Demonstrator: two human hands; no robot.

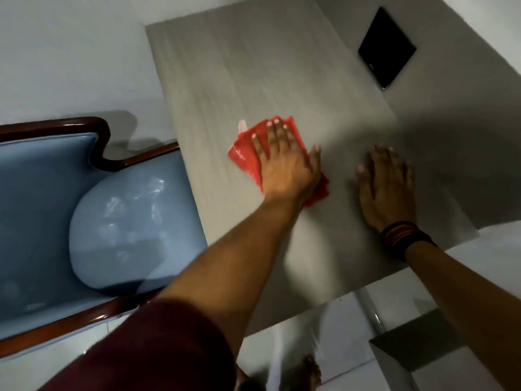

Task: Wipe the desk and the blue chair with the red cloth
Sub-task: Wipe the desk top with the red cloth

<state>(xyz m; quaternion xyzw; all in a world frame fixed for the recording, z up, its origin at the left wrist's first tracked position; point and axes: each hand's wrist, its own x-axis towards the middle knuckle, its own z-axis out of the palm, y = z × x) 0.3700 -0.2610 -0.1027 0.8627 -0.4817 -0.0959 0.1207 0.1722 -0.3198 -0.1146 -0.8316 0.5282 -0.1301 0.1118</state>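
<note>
A pale wood-grain desk (242, 74) fills the middle of the view. The red cloth (244, 149) lies flat on it near the centre. My left hand (284, 159) presses down on the cloth with fingers spread, covering most of it. My right hand (386, 184) rests flat on the bare desk to the right of the cloth, fingers apart, holding nothing. The blue chair (118, 221), with a glossy padded seat and a dark wooden frame, stands tight against the desk's left edge.
A black flat rectangular object (387, 48) lies at the desk's far right corner. A grey box (423, 348) sits on the floor at the lower right. A white wall runs behind the chair and desk. Light floor tiles show below the desk's near edge.
</note>
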